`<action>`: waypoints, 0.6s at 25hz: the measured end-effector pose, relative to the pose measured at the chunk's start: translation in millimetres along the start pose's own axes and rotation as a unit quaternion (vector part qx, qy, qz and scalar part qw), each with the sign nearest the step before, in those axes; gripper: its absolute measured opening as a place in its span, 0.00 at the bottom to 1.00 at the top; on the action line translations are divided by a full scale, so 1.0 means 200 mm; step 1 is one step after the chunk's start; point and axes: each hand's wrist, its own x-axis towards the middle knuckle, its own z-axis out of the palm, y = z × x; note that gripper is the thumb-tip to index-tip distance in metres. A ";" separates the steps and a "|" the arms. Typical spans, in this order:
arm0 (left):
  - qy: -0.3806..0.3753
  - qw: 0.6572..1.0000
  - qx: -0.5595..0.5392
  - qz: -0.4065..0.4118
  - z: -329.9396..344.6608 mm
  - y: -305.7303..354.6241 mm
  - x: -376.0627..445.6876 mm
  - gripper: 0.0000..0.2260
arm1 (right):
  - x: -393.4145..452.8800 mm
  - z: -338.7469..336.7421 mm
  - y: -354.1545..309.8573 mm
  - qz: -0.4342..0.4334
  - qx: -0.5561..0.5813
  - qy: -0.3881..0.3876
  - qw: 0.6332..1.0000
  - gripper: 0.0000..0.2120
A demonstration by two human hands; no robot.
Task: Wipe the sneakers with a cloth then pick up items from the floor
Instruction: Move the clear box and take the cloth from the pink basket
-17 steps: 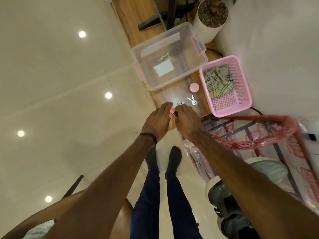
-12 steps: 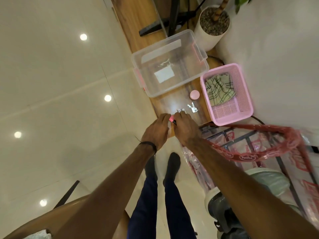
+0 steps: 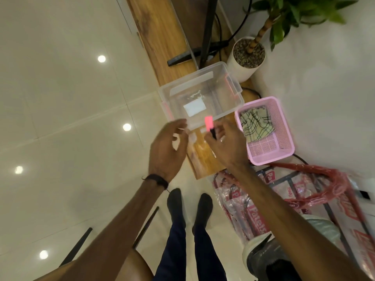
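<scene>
Right hand (image 3: pixel 227 147) pinches pink item (image 3: pixel 209 123); left hand (image 3: pixel 167 148) relaxed.

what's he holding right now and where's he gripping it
The right hand pinches a small pink-and-black item by its black lower end; the pink end sticks up. The left hand holds nothing visible.

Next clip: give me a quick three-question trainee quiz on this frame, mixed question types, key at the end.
1. True or false: the checked cloth lies inside the clear plastic bin.
2. Which hand holds the small pink and black item?
A. left hand
B. right hand
C. neither
3. Fill in: the pink basket sits to the ____ of the clear plastic bin in the picture.

Key
1. False: it lies in the pink basket.
2. B: the right hand pinches it; the left hand is loosely curled with an empty grip.
3. right
</scene>
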 end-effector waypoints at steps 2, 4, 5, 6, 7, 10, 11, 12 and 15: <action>0.062 0.997 -0.042 -0.035 -0.09 0.04 0.06 0.08 | 0.15 -0.02 -0.16 -0.028 0.034 0.038 0.998 0.09; 0.080 0.992 -0.062 -0.081 -0.13 0.02 0.06 0.08 | 0.33 0.07 -0.28 -0.044 -0.003 -0.034 0.998 0.11; 0.075 0.990 -0.061 -0.098 -0.13 0.00 0.04 0.08 | 0.40 0.14 -0.32 -0.039 -0.048 -0.089 0.994 0.12; 0.066 0.990 -0.058 -0.109 -0.13 -0.01 0.03 0.08 | 0.46 0.20 -0.33 -0.026 -0.096 -0.138 0.986 0.14; 0.058 0.990 -0.057 -0.115 -0.12 -0.03 0.03 0.09 | 0.50 0.27 -0.33 -0.010 -0.137 -0.176 0.975 0.17; 0.054 0.991 -0.059 -0.104 -0.12 -0.05 0.05 0.09 | 0.55 0.40 -0.28 0.004 -0.208 -0.242 0.948 0.23; 0.054 0.992 -0.061 -0.094 -0.12 -0.05 0.07 0.09 | 0.55 0.43 -0.26 0.004 -0.224 -0.255 0.941 0.24; 0.054 0.993 -0.064 -0.085 -0.13 -0.03 0.08 0.08 | 0.55 0.45 -0.25 0.005 -0.235 -0.260 0.937 0.23; 0.041 0.995 -0.069 -0.060 -0.12 0.01 0.09 0.07 | 0.56 0.37 -0.23 0.022 -0.171 -0.228 0.958 0.12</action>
